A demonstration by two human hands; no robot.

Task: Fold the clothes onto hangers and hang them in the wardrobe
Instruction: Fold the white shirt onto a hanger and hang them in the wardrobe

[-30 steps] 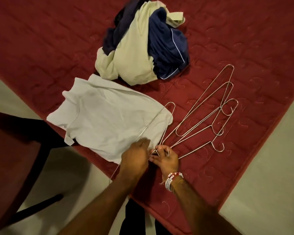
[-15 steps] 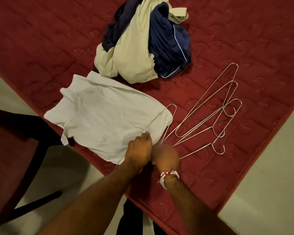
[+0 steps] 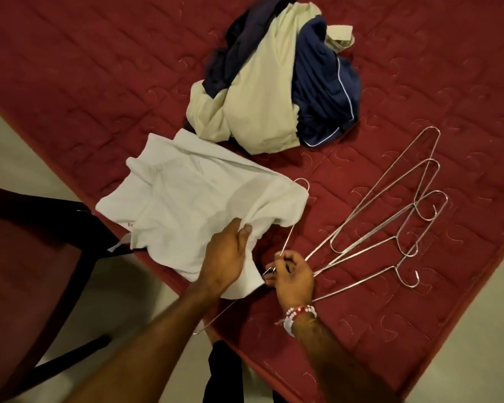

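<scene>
A white garment lies spread on the red quilted bed near its front edge. My left hand pinches a bunched fold of its lower edge. A wire hanger runs under the cloth, with one corner sticking out at the garment's right and another end poking past the bed edge below my left arm. My right hand grips this hanger's wire close to the hook. Several more wire hangers lie fanned out to the right.
A heap of cream and navy clothes sits farther back on the bed. A dark wooden chair stands at the left on the pale floor. The bed's corner points toward me.
My hands have separated: the left one gathered and lifted the garment's lower edge, the right one shifted right along the hanger. The garment now covers the hanger arm that lay on top.
</scene>
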